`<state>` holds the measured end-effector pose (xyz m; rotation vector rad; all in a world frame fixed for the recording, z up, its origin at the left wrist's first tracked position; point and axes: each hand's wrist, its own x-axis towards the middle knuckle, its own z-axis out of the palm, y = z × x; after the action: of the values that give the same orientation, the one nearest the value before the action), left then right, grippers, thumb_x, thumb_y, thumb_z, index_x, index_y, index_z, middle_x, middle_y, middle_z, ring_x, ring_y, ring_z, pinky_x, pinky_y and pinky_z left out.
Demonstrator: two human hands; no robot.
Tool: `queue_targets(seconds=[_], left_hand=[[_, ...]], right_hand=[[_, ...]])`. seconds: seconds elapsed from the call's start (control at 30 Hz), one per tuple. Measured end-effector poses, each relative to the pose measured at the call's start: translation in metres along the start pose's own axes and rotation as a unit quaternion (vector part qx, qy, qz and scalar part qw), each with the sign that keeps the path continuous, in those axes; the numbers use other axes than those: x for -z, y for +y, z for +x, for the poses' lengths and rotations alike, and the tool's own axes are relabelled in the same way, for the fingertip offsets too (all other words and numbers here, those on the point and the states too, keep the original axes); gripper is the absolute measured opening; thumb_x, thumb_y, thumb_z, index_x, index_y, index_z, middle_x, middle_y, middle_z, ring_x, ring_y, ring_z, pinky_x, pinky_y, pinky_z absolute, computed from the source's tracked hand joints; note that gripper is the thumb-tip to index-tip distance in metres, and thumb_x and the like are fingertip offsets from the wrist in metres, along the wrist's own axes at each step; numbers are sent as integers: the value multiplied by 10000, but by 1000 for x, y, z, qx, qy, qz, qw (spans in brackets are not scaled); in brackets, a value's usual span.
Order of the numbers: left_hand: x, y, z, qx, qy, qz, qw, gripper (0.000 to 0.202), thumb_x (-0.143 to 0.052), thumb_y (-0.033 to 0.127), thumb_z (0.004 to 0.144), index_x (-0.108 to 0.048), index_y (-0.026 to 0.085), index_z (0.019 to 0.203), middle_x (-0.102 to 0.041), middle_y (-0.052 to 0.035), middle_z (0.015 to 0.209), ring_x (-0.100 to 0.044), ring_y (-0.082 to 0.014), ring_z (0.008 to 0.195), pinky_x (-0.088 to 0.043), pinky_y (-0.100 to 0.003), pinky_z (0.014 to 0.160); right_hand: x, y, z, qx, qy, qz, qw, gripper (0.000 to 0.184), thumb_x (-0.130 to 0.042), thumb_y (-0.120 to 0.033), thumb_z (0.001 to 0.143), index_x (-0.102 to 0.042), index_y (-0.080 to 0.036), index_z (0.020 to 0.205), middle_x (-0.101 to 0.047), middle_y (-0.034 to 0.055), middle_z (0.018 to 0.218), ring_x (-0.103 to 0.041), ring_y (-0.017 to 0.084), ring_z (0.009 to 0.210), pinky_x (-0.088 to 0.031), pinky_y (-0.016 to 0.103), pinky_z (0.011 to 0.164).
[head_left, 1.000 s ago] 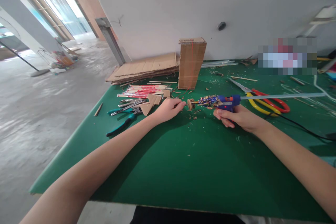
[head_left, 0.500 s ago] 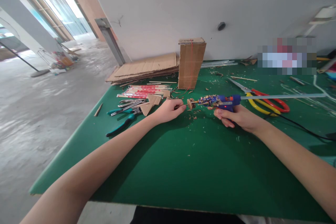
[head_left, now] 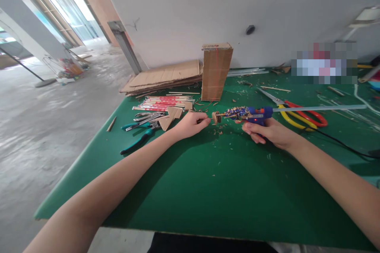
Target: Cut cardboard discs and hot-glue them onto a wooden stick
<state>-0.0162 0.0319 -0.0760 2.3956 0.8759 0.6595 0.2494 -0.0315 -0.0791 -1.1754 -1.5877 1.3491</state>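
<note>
In my right hand is a blue glue gun, with a long clear glue stick poking out of its back and a small red light on its side. Its nozzle points left at small round cardboard discs; I cannot tell whether it touches them. My left hand is closed, pinching a thin stick that runs to the discs. Most of that stick is hidden by the fingers.
Behind my left hand lie teal-handled pliers, triangular cardboard pieces and red-wrapped sticks. A cardboard box stands upright at the back beside stacked cardboard sheets. Red-and-yellow scissors and a black cord lie at right.
</note>
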Motion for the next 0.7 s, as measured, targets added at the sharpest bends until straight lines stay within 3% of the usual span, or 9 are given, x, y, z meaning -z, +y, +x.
queue_targets(seconds=[0.2, 0.53, 0.7], left_hand=[[0, 2, 0, 4, -2, 2, 1000, 326, -416, 331, 877, -431, 164, 597, -347, 44, 546, -324, -80, 523, -258, -234, 518], [0, 3, 0, 10, 4, 13, 1000, 311, -435, 320, 860, -429, 167, 589, -339, 44, 544, -320, -83, 525, -262, -234, 516], [0, 2, 0, 7, 7, 12, 1000, 315, -436, 320, 860, -430, 162, 588, -343, 45, 544, -321, -78, 527, -259, -226, 520]], right_hand=[[-1, -1, 0, 0, -3, 6, 1000, 250, -624, -420, 799, -558, -185, 852, -501, -52, 642, -376, 17, 351, -427, 226, 419], [-1, -3, 1, -7, -18, -17, 1000, 298, -632, -438, 789, -515, -189, 674, -477, -60, 536, -366, 27, 344, -413, 233, 420], [-3, -6, 0, -2, -18, -3, 1000, 271, -644, -420, 783, -514, -189, 725, -480, -65, 552, -362, 24, 339, -397, 228, 399]])
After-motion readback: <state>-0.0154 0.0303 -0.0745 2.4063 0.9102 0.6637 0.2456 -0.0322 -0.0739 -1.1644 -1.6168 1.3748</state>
